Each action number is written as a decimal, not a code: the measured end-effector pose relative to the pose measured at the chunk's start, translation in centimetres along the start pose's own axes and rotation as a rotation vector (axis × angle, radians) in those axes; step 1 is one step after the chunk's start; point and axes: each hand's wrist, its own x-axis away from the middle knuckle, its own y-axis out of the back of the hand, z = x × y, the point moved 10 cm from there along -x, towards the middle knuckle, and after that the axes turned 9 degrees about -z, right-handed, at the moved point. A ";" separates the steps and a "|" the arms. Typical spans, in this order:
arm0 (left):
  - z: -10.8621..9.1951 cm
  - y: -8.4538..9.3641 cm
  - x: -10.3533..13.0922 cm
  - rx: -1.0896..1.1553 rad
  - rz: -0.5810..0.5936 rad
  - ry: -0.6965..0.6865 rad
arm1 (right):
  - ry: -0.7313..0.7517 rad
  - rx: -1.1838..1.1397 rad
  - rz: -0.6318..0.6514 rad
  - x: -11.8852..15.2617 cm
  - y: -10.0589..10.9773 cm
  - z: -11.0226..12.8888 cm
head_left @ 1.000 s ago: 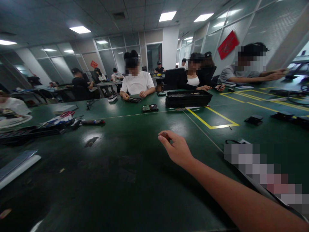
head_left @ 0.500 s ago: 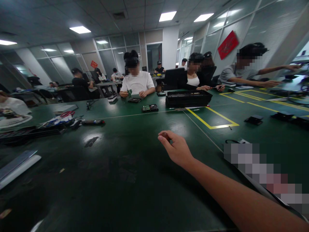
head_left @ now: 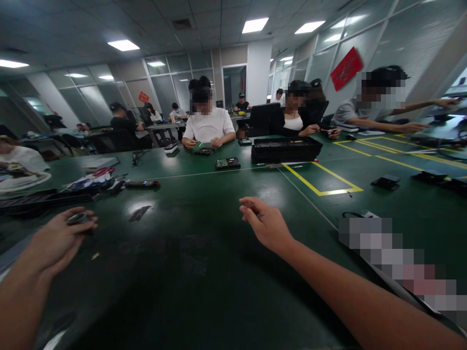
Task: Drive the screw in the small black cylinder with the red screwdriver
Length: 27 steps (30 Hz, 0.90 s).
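My left hand [head_left: 60, 238] has its fingers wrapped round a small dark round object [head_left: 76, 219] with a pale, shiny rim. It is held above the left part of the green table [head_left: 156, 296], and its exact kind is unclear. My right hand [head_left: 268, 221] hovers over the middle of the table, thumb and curled fingers brought together. Something small and brownish shows between those fingertips, too little of it to name. The two hands are well apart.
Across the table, a person in a white shirt [head_left: 209, 124] handles a green circuit board [head_left: 198, 145]. A hard drive [head_left: 228, 163] and a long black tray [head_left: 286, 148] lie ahead. Tools and cables [head_left: 93, 180] are piled at left; a blurred-out sheet [head_left: 397, 262] lies at right.
My left hand has come into view from the left with the dark round object. My right hand stays nearly in place, while the brown thing in its fingers shows less clearly.
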 end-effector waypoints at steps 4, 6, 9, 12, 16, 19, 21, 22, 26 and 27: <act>-0.2 -9.1 3.3 0.050 0.335 -0.016 | 0.046 0.008 -0.017 0.0 0.0 0.2; -0.9 -13.5 5.5 0.076 0.455 -0.076 | 0.064 -0.009 -0.019 0.0 0.0 0.4; -1.7 -19.2 9.6 0.128 0.621 -0.157 | 0.044 -0.001 -0.008 0.0 0.0 0.3; -1.6 -23.6 13.9 0.126 0.762 -0.192 | 0.040 0.049 -0.016 -0.1 0.3 0.4; -0.6 -26.2 18.0 0.118 0.834 -0.246 | 0.062 0.046 -0.062 0.0 0.9 1.0; -0.1 -26.4 19.4 0.028 0.842 -0.408 | 0.038 -0.030 -0.095 0.2 1.3 1.1; -0.2 -25.9 19.7 -0.044 0.808 -0.549 | 0.002 -0.146 -0.150 0.3 1.9 0.7; -0.2 -25.7 19.7 -0.072 0.799 -0.598 | -0.021 -0.217 -0.183 0.4 2.2 0.4; 0.1 -25.6 19.4 -0.107 0.792 -0.600 | -0.071 -0.358 -0.229 0.5 2.4 -0.6; 0.0 -25.5 19.3 -0.104 0.778 -0.592 | -0.069 -0.350 -0.215 0.5 2.2 -0.7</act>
